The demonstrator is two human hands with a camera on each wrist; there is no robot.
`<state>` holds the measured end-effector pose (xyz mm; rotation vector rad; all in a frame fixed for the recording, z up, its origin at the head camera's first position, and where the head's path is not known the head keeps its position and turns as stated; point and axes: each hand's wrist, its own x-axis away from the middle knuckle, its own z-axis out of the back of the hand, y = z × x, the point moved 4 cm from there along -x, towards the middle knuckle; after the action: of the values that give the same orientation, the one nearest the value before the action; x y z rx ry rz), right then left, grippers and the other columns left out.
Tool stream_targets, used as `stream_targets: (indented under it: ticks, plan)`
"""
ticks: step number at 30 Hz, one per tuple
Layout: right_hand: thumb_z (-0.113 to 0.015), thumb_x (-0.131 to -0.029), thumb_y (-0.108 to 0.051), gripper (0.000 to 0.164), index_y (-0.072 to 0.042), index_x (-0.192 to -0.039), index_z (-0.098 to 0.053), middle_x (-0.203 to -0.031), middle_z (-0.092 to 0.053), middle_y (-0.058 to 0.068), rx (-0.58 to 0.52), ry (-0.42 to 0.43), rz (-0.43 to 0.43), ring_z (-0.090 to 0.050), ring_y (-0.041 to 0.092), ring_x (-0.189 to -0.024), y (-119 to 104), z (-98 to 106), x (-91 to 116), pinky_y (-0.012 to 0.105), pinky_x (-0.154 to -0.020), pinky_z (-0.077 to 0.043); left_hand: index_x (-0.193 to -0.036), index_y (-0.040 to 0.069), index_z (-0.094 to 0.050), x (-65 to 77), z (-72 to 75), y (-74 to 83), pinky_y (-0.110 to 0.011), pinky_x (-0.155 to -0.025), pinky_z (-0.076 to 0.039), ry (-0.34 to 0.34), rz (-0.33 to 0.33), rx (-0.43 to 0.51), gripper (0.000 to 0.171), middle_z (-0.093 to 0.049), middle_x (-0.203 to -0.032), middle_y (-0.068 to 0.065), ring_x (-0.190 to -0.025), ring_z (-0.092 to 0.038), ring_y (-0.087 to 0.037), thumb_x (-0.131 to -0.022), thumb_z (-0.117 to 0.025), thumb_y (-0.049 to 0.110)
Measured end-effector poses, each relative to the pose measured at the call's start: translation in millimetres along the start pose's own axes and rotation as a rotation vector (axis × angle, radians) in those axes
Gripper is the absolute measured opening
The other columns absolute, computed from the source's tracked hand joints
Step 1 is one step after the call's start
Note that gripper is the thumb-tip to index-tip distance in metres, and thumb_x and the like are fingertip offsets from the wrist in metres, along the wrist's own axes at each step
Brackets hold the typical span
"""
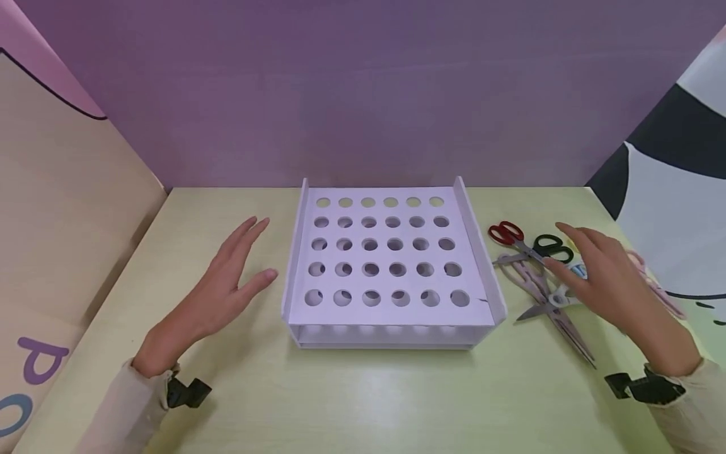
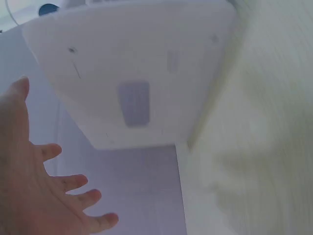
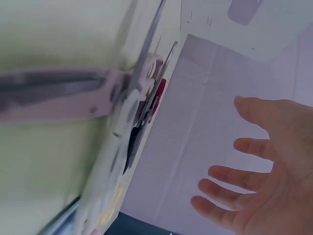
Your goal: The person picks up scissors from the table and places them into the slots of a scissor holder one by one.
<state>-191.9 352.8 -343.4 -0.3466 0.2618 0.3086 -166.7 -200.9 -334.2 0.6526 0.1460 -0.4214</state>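
Filling the background w/ a purple wall [image 1: 374, 94]. Running a pale surface [image 1: 363, 397] below it. Showing a white rack [image 1: 382, 256] mid-surface, toward the back, w/ five rows of six round holes on top & no scissors standing in them. Holding the L grip [image 1: 220, 291], a bare hand, near the rack's L side but apart from it, fingers spread, pinching nothing. Hovering the R grip [image 1: 615, 277] over the scissors, fingers likewise spread, pinching nothing. Displaying a crossed heap just R of the rack, lying flat on the surface: pink scissors [image 3: 102, 100], white-handled scissors [image 1: 558, 298], black-handled scissors [image 1: 543, 250], red-handled scissors [image 1: 518, 240]. Wearing dark wrist straps [image 1: 658, 388] on both arms. Glimpsing a pink handle [image 1: 663, 296] past the R grip; not telling which tool, being part-hidden.

Judging the step: prob. getting ready for a pick-up, w/ nothing lifted yet. Next, prob. calling for lowering the R grip, pinching one handle & easing it free w/o dragging the overlapping blades; poss. steadying the rack w/ the L grip.
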Motion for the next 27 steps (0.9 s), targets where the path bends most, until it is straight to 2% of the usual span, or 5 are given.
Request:
stream_targets:
  ticks: [3, 6, 13, 22, 27]
  plan:
    - [-0.066, -0.097, -0.025, 0.063, -0.001, -0.148, -0.039, -0.138, -0.043, 0.037, 0.022, -0.043, -0.020, -0.038, 0.058, -0.124, 3.8, -2.0, -12.8, 0.074, -0.096, -0.033, -0.159, 0.033, -0.017, -8.5, -2.1, 8.9, -0.061, -0.115, -0.021, -0.021, -0.031, 0.064, 0.071, -0.015, -0.165, 0.004, -0.151, -0.014, -0.021, -0.101, -0.057, 0.038]
    - [-0.064, -0.098, -0.026, 0.058, 0.002, -0.144, -0.042, -0.140, -0.043, 0.036, 0.032, -0.097, -0.037, -0.037, 0.057, -0.127, 6.1, -5.9, -28.7, 0.074, -0.098, -0.033, -0.158, 0.029, -0.022, -17.0, -3.1, 14.6, -0.055, -0.115, -0.028, -0.019, -0.051, 0.118, 0.067, -0.022, -0.162, 0.006, -0.149, -0.022, -0.020, -0.101, -0.057, 0.036]
    - [-0.063, -0.098, -0.020, 0.052, 0.010, -0.137, -0.046, -0.133, -0.049, 0.037, 0.047, -0.197, -0.018, -0.042, 0.055, -0.125, 14.7, -23.5, -70.6, 0.069, -0.102, -0.034, -0.153, 0.022, -0.037, -35.1, -8.2, 13.7, -0.042, -0.108, -0.044, 0.034, -0.045, 0.260, 0.060, -0.038, -0.156, 0.007, -0.142, -0.040, -0.021, -0.099, -0.063, 0.029]
    - [-0.060, -0.099, -0.020, 0.049, 0.013, -0.134, -0.048, -0.122, -0.058, 0.036, 0.013, -0.302, -0.027, -0.050, 0.052, -0.117, 20.1, -46.8, -95.9, 0.066, -0.095, -0.042, -0.148, 0.021, -0.046, -51.3, -17.6, 9.6, -0.045, -0.100, -0.051, 0.064, -0.084, 0.355, 0.057, -0.043, -0.153, 0.004, -0.139, -0.044, -0.021, -0.095, -0.068, 0.017]
    - [-0.059, -0.100, -0.025, 0.047, 0.011, -0.130, -0.053, -0.110, -0.063, 0.030, -0.008, -0.327, -0.017, -0.059, 0.043, -0.101, 19.3, -60.1, -98.6, 0.058, -0.085, -0.048, -0.152, 0.020, -0.043, -54.6, -22.7, 8.0, -0.041, -0.102, -0.049, 0.043, -0.117, 0.397, 0.060, -0.038, -0.157, 0.008, -0.141, -0.040, -0.017, -0.096, -0.066, 0.012]
